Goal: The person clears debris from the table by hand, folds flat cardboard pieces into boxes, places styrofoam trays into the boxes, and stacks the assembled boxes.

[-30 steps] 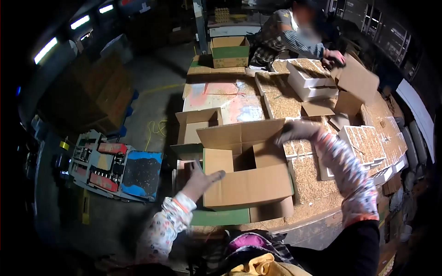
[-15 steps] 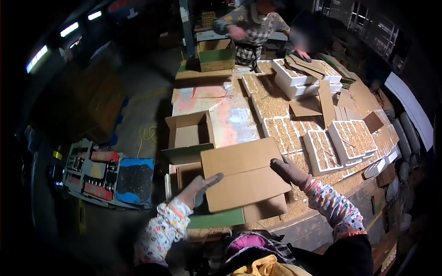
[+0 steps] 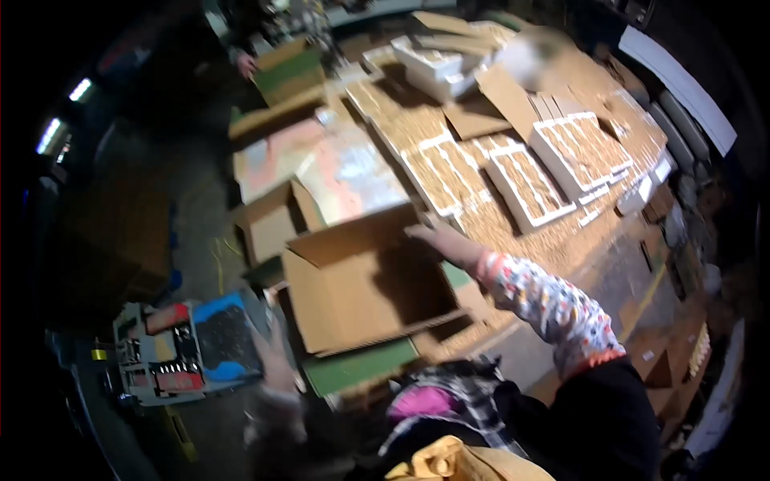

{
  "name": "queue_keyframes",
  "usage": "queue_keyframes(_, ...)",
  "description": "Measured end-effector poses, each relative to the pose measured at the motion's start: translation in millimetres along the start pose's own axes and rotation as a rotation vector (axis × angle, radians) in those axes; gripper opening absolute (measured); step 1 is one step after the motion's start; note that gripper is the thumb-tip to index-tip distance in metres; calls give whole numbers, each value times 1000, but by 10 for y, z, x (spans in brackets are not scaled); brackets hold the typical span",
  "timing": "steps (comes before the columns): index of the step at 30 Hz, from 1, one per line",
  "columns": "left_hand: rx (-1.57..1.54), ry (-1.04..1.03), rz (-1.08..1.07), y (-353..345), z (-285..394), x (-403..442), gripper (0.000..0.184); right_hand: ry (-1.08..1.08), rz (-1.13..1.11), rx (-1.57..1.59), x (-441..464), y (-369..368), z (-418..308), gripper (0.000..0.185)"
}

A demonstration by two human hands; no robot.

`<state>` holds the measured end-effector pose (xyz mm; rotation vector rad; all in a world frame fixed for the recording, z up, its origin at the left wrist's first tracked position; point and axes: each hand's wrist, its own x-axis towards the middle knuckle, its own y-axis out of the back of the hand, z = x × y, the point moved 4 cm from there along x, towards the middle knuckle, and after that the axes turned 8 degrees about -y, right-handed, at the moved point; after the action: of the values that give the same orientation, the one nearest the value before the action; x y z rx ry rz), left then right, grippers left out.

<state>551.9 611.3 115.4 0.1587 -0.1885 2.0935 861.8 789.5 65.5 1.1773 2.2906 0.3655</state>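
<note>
At the left, a wheeled machine (image 3: pixel 172 349) with red parts and a blue-edged black platform stands on the floor. Just right of its platform is the left hand (image 3: pixel 274 353), blurred, its fingers spread apart and holding nothing; it is near the left side of the large open carton (image 3: pixel 369 297), and the blur hides whether a fingertip touches the cardboard. Farther back, a co-worker's hand (image 3: pixel 246 64) is at the left side of a green-and-brown box (image 3: pixel 290 76) at the table's far end. Between that box and the large carton lies a smaller open box (image 3: pixel 277 228), close behind the carton's left part. The large carton sits tilted at the near edge of the table (image 3: pixel 321 172), its opening facing up and toward the wearer, with the plain brown inside in view and a green cardboard panel (image 3: pixel 361 367) beneath its near side. The carton lies between the two hands, below and to the left of the right hand (image 3: pixel 433 232), whose fingers are at its far right corner; whether they are clamped on the wall cannot be told. Right of this hand are a narrow white tray (image 3: pixel 529 188) and a wider white tray (image 3: pixel 581 152), both filled with tan, crumbly material, with loose cardboard pieces (image 3: pixel 477 120) behind them.
</note>
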Motion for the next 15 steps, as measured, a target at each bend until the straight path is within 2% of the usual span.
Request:
queue_keyframes(1,504,-256,-138,-16,-217,210,65,-46,-156,421,-135,-29,-143,57)
queue_keyframes(2,581,-185,-226,-150,-303,290,66,140,-53,471,-337,-3,-195,56)
queue_keyframes(3,661,-119,-320,-280,-382,360,66,-14,-1,732,-375,19,49,50)
queue_keyframes(4,557,-63,-298,-390,-353,387,63,-156,51,976,-361,113,284,44)
queue_keyframes(5,454,-9,-271,-497,-320,409,59,-42,287,654,-638,543,218,36)
queue_keyframes(6,614,-260,-264,-372,-392,369,54,66,647,433,-611,795,888,29)
queue_keyframes(8,1053,-162,-335,-82,-317,436,54,-107,821,181,-791,1375,2196,23)
queue_keyframes(9,882,-158,-327,-47,-235,445,54,-313,888,549,-826,1550,2498,27)
queue_keyframes(10,795,-164,-269,-42,-230,450,53,-373,880,715,-764,1740,2871,28)
queue_keyframes(13,669,-164,-124,-148,-205,420,51,-362,658,872,-713,2202,3694,34)
queue_keyframes(15,723,-140,-143,-147,-145,481,54,-603,746,820,-890,2122,3706,36)
